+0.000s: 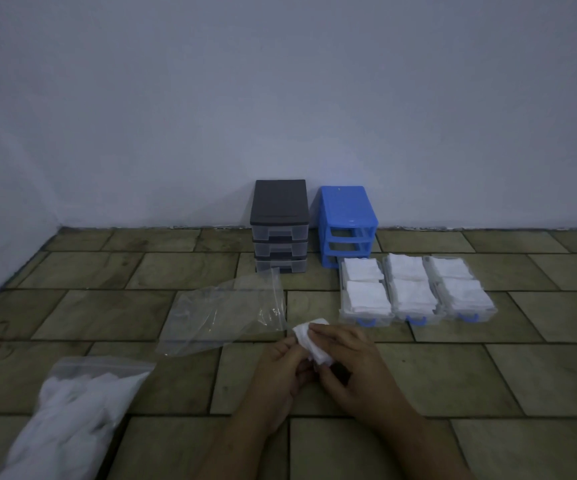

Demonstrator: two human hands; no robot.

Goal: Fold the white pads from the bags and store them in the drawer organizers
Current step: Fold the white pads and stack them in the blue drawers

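Observation:
A small white pad (309,336) is held just above the tiled floor between both hands. My left hand (280,370) pinches its lower left side, and my right hand (345,362) curls over its right side with fingers on top. Three clear drawers (416,292) with blue handles lie on the floor to the right, each filled with folded white pads. Behind them stands the blue organizer frame (345,223) with its slots empty. A dark grey organizer (279,225) with three clear drawers pushed in stands beside it.
An empty clear zip bag (224,313) lies on the floor ahead of my hands. A zip bag full of white pads (68,410) lies at the lower left. A plain wall (280,98) rises behind the organizers.

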